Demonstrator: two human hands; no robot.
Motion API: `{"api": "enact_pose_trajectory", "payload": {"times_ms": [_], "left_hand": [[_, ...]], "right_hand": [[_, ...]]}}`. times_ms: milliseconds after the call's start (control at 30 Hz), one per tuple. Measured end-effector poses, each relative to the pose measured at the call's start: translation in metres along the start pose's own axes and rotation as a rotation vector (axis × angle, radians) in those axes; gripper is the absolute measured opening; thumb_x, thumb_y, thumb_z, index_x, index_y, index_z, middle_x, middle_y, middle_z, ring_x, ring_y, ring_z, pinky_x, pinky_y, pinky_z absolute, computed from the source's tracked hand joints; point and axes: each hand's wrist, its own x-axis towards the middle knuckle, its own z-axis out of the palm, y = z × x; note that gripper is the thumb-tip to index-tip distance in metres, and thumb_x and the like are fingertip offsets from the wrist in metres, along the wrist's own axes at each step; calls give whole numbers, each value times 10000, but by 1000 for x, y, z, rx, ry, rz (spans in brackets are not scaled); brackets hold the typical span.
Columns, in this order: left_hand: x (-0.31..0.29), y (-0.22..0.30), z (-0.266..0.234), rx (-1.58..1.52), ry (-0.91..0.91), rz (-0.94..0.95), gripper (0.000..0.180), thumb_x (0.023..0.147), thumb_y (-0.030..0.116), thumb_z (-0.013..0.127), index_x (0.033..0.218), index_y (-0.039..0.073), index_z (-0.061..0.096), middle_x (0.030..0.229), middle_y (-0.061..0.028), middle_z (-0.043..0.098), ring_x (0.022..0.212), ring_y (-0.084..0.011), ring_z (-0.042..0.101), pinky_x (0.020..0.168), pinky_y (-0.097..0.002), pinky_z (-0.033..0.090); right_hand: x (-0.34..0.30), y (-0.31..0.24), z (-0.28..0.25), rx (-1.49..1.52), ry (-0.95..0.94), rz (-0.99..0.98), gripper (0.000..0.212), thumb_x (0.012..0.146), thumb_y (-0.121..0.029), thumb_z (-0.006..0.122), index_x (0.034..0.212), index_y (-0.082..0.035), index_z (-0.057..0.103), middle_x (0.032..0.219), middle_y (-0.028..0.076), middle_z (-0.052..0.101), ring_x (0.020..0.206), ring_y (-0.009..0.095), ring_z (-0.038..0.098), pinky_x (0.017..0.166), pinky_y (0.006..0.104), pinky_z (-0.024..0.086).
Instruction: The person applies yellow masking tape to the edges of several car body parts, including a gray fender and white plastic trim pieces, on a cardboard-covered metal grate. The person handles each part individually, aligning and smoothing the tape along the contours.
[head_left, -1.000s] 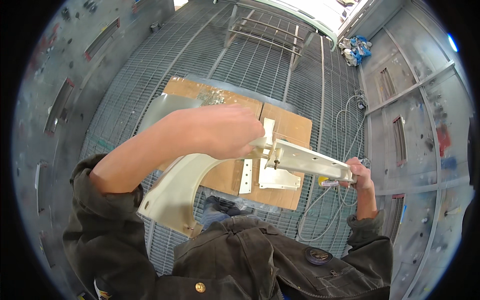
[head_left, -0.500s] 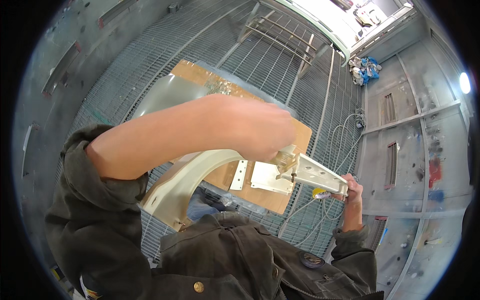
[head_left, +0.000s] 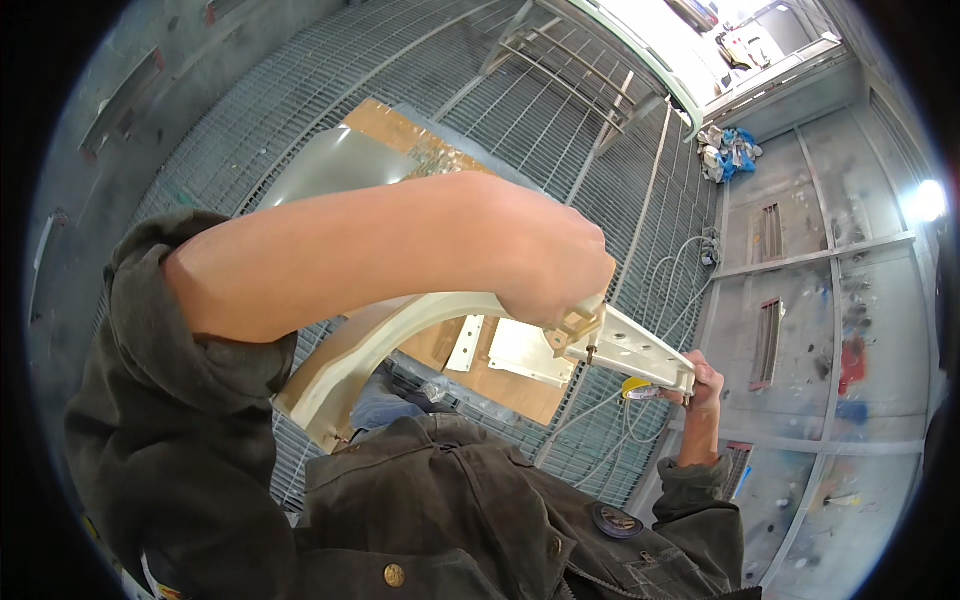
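A cream car fender (head_left: 405,330) with a curved wheel arch reaches across in front of me. My right hand (head_left: 706,378) is closed around the far right end of its perforated flange (head_left: 640,350). From the left, my left arm crosses over the fender, and my left hand (head_left: 555,250) is bent down with curled fingers at a small cream bracket (head_left: 574,332) with cut-outs. Its fingertips are hidden behind the knuckles, so what they grip cannot be made out. A small yellow round object (head_left: 636,387) shows beside my right hand; its kind is unclear.
Below lies a brown board (head_left: 525,398) with a punched cream strip (head_left: 464,343) and a flat cream panel (head_left: 525,350). A glossy grey panel (head_left: 335,165) shows beyond my arm. Floor grating (head_left: 450,60), a metal stand (head_left: 570,75), a looped hose (head_left: 665,265) and crumpled rags (head_left: 728,153) surround it.
My left hand has shifted slightly right and down along the bracket, baring more of its cut-outs. The right hand keeps its hold. The whole view has turned a little.
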Motion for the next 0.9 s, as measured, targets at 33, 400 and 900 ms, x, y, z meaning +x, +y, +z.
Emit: {"api": "enact_pose_trajectory", "payload": {"times_ms": [33,400,900], "left_hand": [[0,-1,1,14,-2,5,177,857,66,590,876,-78,690,784,-200,659,717,-349,650,649,-476,538],[10,-27,17,24,-47,-61,205,878,115,597,932,-60,690,781,-215,667,742,-364,662,678,-476,548],[24,-101,58,-153,20,-46,269,959,264,631,1063,18,664,771,-217,659,726,-389,624,715,-469,502]], "right_hand": [[0,-2,1,-15,2,-1,658,851,-459,635,961,190,655,613,224,613,391,195,485,394,343,391],[4,-38,36,-182,327,157,631,850,-500,603,770,122,676,539,167,586,388,197,486,360,328,342],[15,-27,37,52,560,233,414,927,-372,631,843,33,657,660,99,595,457,160,478,408,292,346]]}}
